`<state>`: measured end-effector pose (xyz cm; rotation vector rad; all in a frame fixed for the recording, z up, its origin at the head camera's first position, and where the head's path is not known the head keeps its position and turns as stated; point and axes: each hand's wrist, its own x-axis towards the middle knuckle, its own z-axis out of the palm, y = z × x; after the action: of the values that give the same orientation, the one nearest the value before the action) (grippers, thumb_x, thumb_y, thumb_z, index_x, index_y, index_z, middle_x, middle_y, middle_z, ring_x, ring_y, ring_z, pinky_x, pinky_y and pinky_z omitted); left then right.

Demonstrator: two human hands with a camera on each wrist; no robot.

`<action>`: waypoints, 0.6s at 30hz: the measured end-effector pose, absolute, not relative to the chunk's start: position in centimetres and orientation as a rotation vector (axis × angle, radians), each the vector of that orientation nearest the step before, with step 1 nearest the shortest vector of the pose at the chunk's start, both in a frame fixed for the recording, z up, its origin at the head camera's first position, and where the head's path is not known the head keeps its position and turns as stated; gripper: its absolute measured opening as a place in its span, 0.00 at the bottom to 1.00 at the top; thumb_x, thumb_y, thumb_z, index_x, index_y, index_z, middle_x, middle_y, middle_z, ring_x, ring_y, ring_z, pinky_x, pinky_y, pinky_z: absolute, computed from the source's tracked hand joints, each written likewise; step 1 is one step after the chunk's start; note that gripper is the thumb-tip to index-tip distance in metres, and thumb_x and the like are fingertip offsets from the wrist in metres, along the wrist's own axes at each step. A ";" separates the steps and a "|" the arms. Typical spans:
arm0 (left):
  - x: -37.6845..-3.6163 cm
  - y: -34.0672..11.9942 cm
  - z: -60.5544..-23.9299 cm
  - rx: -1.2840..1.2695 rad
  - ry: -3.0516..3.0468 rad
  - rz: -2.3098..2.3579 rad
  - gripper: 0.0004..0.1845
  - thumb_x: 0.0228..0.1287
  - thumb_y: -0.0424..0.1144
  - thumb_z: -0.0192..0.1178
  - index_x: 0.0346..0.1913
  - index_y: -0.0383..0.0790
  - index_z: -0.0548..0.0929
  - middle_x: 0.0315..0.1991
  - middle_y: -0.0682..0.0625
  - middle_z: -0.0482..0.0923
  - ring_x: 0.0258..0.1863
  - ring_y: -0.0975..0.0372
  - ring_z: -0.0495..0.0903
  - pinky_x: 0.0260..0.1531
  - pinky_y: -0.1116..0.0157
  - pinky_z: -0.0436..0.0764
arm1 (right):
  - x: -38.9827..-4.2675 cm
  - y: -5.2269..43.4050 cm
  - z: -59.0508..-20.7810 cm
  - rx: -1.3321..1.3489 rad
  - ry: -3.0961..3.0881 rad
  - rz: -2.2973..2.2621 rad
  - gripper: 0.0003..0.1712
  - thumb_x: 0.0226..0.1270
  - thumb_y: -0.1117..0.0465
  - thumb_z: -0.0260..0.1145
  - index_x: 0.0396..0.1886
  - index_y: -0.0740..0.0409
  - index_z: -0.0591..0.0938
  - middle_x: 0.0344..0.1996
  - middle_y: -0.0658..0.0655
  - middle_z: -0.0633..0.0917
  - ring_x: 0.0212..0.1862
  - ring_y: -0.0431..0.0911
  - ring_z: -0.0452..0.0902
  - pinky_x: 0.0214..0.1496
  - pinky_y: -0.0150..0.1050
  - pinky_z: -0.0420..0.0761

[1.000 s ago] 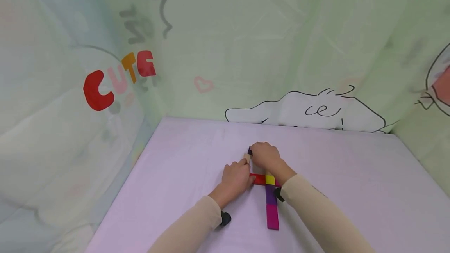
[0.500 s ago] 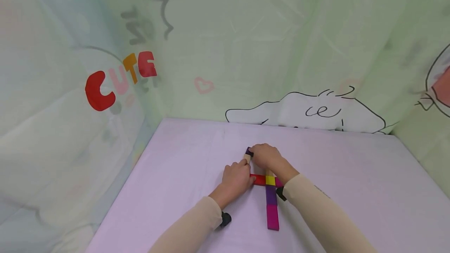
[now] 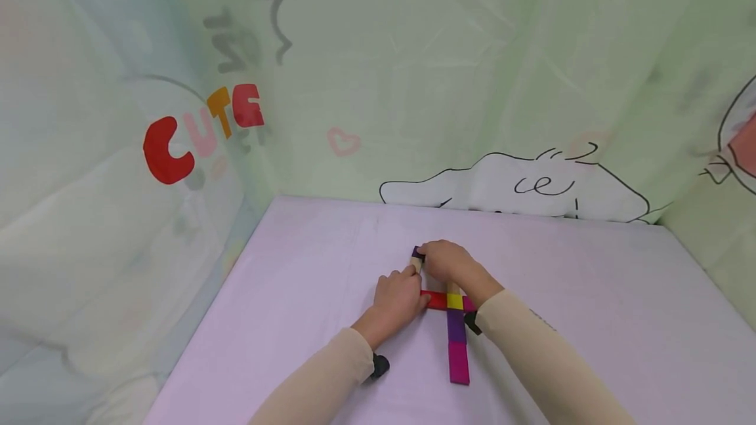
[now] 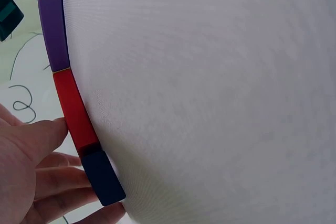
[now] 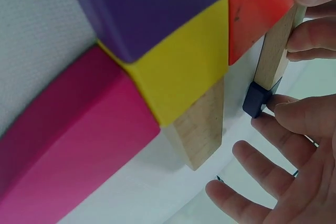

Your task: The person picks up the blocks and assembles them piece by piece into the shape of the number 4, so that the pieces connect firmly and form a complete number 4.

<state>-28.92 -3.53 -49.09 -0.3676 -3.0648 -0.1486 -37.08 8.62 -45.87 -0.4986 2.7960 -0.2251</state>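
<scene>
My left hand (image 3: pixel 398 297) holds the corner of a flat layout of wooden building blocks. In the left wrist view its thumb touches a red block (image 4: pixel 76 109), and the fingers reach behind a dark blue block (image 4: pixel 104 178) at the red one's end. Other fingers lie along a bare wood block (image 5: pixel 275 48) leading away from the corner. My right hand (image 3: pixel 449 261) pinches a small navy block (image 5: pixel 256 99) against that wood block's far end, between thumb and index finger, other fingers spread. A yellow block (image 5: pixel 186 59) joins the red to the rest.
From the yellow block, a purple block (image 3: pixel 456 326) and a magenta block (image 3: pixel 458 363) run toward the person. Another magenta block (image 5: pixel 84 140) extends right, and a short bare wood block (image 5: pixel 202 129) away. All lie on a pale cloth-covered table (image 3: pixel 295 320); a printed curtain (image 3: pixel 378 84) stands behind.
My right hand has shifted slightly right, and the navy block now sits in line with the wood block's end, more of it showing. My left hand has stayed in place.
</scene>
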 end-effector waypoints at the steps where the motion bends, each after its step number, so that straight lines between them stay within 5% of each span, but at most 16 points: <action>1: -28.9 -3.5 -49.1 -0.368 -3.066 -0.146 0.16 0.69 0.52 0.65 0.45 0.43 0.89 0.50 0.53 0.83 0.33 0.57 0.79 0.32 0.60 0.78 | -37.1 8.6 -45.8 -0.501 2.795 -0.229 0.27 0.72 0.64 0.61 0.69 0.57 0.79 0.67 0.63 0.81 0.65 0.59 0.77 0.71 0.57 0.75; 18: -29.0 -3.4 -49.1 -0.363 -3.087 -0.119 0.17 0.69 0.53 0.65 0.47 0.43 0.89 0.50 0.53 0.83 0.34 0.57 0.80 0.33 0.60 0.78 | -37.3 9.0 -45.9 -0.502 2.767 -0.304 0.28 0.72 0.64 0.60 0.71 0.56 0.78 0.67 0.64 0.80 0.64 0.60 0.77 0.71 0.59 0.74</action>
<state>-29.04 -3.43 -49.09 -0.3633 -3.0869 -0.1192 -37.26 8.98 -45.89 -0.5024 2.7673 -0.3041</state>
